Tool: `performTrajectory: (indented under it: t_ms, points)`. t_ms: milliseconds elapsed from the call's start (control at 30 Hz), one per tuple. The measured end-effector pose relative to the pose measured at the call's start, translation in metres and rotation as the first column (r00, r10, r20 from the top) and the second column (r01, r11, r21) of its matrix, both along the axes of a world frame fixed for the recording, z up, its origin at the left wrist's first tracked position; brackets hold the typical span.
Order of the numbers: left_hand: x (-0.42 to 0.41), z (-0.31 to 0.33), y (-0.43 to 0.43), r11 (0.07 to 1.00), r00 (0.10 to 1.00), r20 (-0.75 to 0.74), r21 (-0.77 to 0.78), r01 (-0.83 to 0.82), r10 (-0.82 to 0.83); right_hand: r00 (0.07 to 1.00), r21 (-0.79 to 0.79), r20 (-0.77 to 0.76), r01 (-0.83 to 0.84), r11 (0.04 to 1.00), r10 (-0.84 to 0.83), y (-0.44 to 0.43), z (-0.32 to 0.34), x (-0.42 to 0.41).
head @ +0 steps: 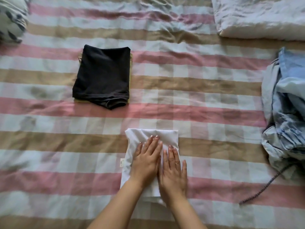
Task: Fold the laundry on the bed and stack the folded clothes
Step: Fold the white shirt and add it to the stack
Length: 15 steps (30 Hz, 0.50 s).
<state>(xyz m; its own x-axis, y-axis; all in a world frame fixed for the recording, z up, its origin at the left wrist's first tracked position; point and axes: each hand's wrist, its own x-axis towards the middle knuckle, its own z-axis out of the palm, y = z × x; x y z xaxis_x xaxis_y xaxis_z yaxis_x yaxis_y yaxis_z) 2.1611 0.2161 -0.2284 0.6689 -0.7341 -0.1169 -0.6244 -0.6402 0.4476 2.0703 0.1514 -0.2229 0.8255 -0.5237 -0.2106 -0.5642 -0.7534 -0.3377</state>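
Hands flat — left hand, right hand (fingers straight), pressing folded white garment

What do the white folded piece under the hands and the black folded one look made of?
The white folded garment: thin, matte cloth, possibly cotton; soft creases, small tag at its left edge. The black folded garment: matte, soft knit, probably jersey; stitched hem, limp rounded folds.
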Motion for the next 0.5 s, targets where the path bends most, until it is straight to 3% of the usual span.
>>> performTrajectory:
  t_ms: [67, 133, 233, 300, 367, 433, 500]
  points:
    - [0.007, -0.008, 0.002, 0.991, 0.997, 0.052, 0.129, 0.043, -0.050, 0.999, -0.002, -0.027, -0.042, 0.999, 0.041, -0.004, -0.013, -0.011]
    - [0.011, -0.006, 0.002, 0.990, 0.998, 0.017, 0.132, 0.051, -0.054, 1.000, -0.014, -0.009, -0.029, 0.999, 0.028, -0.005, -0.010, -0.015]
    - [0.004, 0.010, 0.014, 0.972, 0.972, 0.064, 0.051, -0.231, 0.227, 0.946, 0.125, 0.206, 0.226, 0.966, -0.248, -0.010, 0.000, -0.013]
    - [-0.003, 0.017, 0.032, 0.848, 0.847, -0.027, 0.029, -0.530, 0.530, 0.856, 0.337, 0.182, 0.407, 0.849, -0.483, -0.013, 0.006, -0.012]
    - [-0.007, 0.021, 0.048, 0.692, 0.637, -0.306, 0.115, -0.713, 0.707, 0.775, 0.512, 0.018, 0.536, 0.672, -0.632, -0.012, 0.011, -0.013]
    - [-0.006, 0.024, 0.057, 0.615, 0.473, -0.476, 0.198, -0.763, 0.741, 0.724, 0.600, -0.111, 0.595, 0.535, -0.680, -0.009, 0.015, -0.015]
    - [-0.002, 0.029, 0.060, 0.616, 0.370, -0.621, 0.238, -0.751, 0.691, 0.695, 0.665, -0.176, 0.606, 0.436, -0.698, -0.006, 0.021, -0.015]
